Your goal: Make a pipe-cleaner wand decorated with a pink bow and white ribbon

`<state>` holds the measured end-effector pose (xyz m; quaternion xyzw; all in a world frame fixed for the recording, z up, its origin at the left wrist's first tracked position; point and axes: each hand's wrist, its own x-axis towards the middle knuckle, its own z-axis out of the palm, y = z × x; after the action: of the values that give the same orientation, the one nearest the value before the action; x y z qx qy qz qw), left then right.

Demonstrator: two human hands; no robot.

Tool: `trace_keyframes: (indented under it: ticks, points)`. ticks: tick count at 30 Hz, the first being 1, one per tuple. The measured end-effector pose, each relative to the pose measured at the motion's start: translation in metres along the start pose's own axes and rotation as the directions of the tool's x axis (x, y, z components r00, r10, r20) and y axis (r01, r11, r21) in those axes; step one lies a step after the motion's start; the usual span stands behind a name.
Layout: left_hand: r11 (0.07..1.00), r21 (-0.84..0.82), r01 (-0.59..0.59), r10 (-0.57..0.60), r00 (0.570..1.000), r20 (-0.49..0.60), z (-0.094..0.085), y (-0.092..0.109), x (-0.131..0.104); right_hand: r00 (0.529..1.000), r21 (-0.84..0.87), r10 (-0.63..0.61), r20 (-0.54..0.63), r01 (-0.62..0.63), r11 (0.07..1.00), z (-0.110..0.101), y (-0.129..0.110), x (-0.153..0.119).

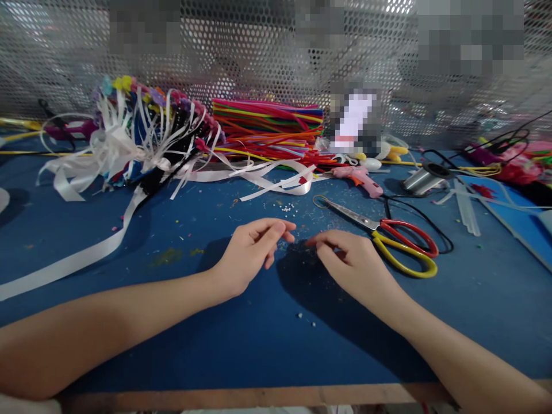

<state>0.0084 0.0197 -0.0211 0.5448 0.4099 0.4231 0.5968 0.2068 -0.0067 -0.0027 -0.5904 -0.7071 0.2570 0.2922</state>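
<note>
My left hand (254, 250) is held above the blue table, thumb pressed to its curled fingers. Anything in that pinch is too small to make out. Facing it, my right hand (351, 259) has its fingers bent and its tips close together near the tabletop; what they hold, if anything, does not show. Just beyond the hands lies a cluster of tiny white beads (285, 207). Two small whitish pieces (306, 319) lie nearer the front edge. Scissors (383, 230) with one red and one yellow handle rest beside my right hand, blades pointing back left.
White ribbons (116, 144) with colourful flowers are heaped at back left, one ribbon trailing forward. Pipe cleaners (267, 129) are stacked behind. A pink glue gun (357, 179), a wire spool (426, 178) and clear glue sticks (467, 210) lie at right. Perforated metal (259, 57) stands behind.
</note>
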Motion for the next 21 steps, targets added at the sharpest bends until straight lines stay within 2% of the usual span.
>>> trace_keyframes:
  ticks: [3, 6, 8, 11, 15, 17, 19, 21]
  points:
    - [0.961, 0.264, -0.078, 0.036, 0.987, 0.159, 0.001, 0.003, -0.002, 0.983, 0.082, -0.149, -0.110, 0.158, 0.984, 0.001, -0.001, -0.001]
    - [0.869, 0.440, -0.227, 0.105, 0.953, 0.285, 0.002, 0.004, -0.004, 0.956, 0.112, -0.274, -0.104, 0.285, 0.952, 0.004, -0.003, -0.003]
    - [0.824, 0.488, -0.287, 0.136, 0.937, 0.322, 0.003, 0.002, -0.005, 0.951, 0.112, -0.292, -0.100, 0.303, 0.946, 0.007, -0.006, -0.004]
    - [0.791, 0.526, -0.311, 0.142, 0.931, 0.337, 0.003, -0.001, -0.004, 0.955, 0.130, -0.275, -0.112, 0.289, 0.948, 0.012, -0.008, -0.005]
    - [0.781, 0.539, -0.315, 0.134, 0.928, 0.348, 0.003, -0.003, -0.004, 0.971, 0.212, -0.203, -0.123, 0.225, 0.951, 0.017, -0.010, -0.007]
    - [0.780, 0.541, -0.315, 0.125, 0.925, 0.358, 0.003, -0.002, -0.004, 0.992, 0.358, -0.079, -0.095, 0.108, 0.928, 0.019, -0.010, -0.007]
    - [0.787, 0.532, -0.313, 0.115, 0.921, 0.371, 0.004, 0.000, -0.005, 0.997, 0.576, 0.070, -0.030, -0.040, 0.816, 0.020, -0.010, -0.006]
    - [0.795, 0.522, -0.308, 0.105, 0.918, 0.382, 0.005, 0.001, -0.004, 0.985, 0.757, 0.172, 0.017, -0.124, 0.641, 0.019, -0.010, -0.004]
